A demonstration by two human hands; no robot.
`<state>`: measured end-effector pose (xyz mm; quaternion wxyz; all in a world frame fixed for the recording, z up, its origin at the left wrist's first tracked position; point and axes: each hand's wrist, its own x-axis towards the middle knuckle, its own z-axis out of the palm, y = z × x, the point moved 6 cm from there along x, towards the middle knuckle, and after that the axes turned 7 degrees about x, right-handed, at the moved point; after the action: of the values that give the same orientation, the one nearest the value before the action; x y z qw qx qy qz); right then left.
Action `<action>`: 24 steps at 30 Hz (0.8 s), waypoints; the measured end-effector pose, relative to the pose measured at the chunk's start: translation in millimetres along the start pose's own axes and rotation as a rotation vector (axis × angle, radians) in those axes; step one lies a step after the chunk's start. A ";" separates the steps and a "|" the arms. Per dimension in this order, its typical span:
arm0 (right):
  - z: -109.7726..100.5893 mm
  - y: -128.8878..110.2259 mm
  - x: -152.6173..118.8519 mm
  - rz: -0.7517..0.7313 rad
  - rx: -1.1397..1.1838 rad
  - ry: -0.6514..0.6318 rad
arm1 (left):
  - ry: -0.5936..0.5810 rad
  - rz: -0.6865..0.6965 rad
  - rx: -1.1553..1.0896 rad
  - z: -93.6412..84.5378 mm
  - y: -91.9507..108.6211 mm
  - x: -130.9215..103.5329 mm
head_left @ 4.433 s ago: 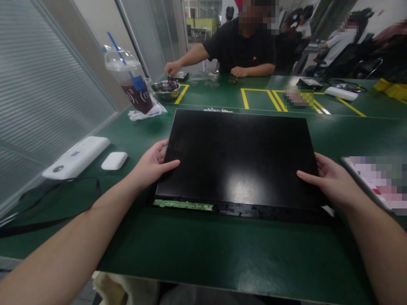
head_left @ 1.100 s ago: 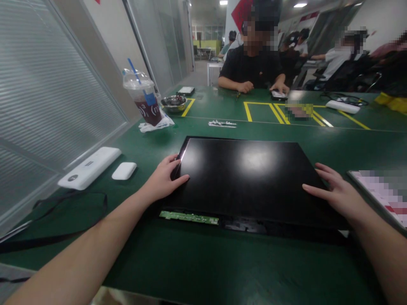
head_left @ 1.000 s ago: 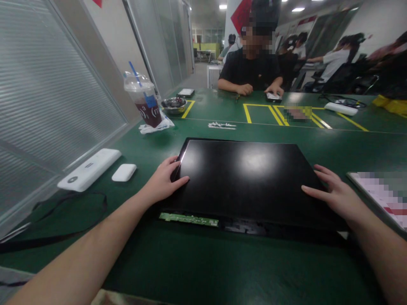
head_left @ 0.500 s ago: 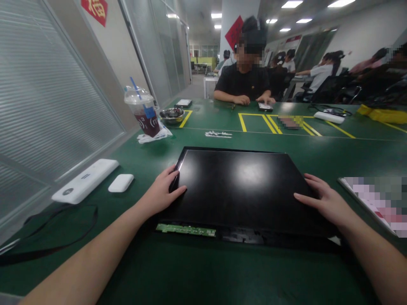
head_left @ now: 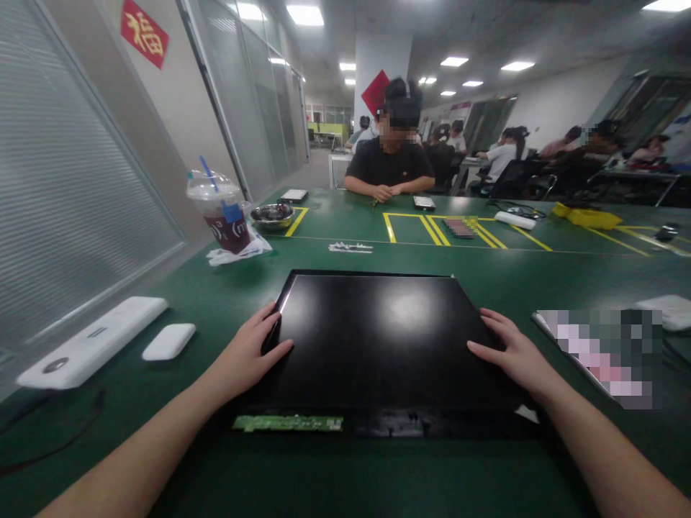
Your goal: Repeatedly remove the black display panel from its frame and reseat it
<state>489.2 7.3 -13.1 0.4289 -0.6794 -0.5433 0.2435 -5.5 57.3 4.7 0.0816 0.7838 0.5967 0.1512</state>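
Observation:
A black display panel lies screen up on the green table before me. Along its near edge runs a strip of green circuit board. My left hand grips the panel's left side, with the thumb on top and the fingers along the edge. Opposite it, my right hand holds the right side the same way. A small white piece shows at the near right corner. What lies beneath the panel is hidden.
To the left are a white power bank, a white case and a plastic drink cup. Behind stands a metal bowl. A blurred-out flat item lies right. A person in black sits opposite.
My view has shifted right and tilted up, so the table things appear further left and lower. Both hands stay on the panel. The person opposite has brought their hands together.

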 end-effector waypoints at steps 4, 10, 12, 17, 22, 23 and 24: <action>2.3 -2.9 -0.9 -0.014 0.034 -0.003 | 0.058 0.026 0.020 0.7 -3.5 1.1; 3.0 -5.0 -1.4 -0.017 0.036 0.008 | 0.067 0.022 0.034 6.8 -12.1 3.4; 2.9 -6.7 -1.9 -0.018 0.040 0.019 | 0.074 0.023 0.036 8.6 -13.7 4.5; 3.4 -8.5 -3.0 -0.002 0.033 0.042 | 0.105 0.043 0.036 16.4 -21.1 6.8; 4.3 -8.8 -4.1 0.000 0.003 0.061 | 0.180 0.072 0.034 20.7 -32.2 7.9; 4.5 -8.8 -4.2 0.004 -0.002 0.063 | 0.180 0.072 0.034 21.1 -33.1 8.2; 4.7 -8.9 -4.2 0.009 -0.007 0.064 | 0.173 0.067 0.033 21.4 -33.4 8.6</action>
<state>479.5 5.2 -8.6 0.4425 -0.6910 -0.5270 0.2215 -26.7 75.8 -24.5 0.0115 0.7885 0.5775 0.2112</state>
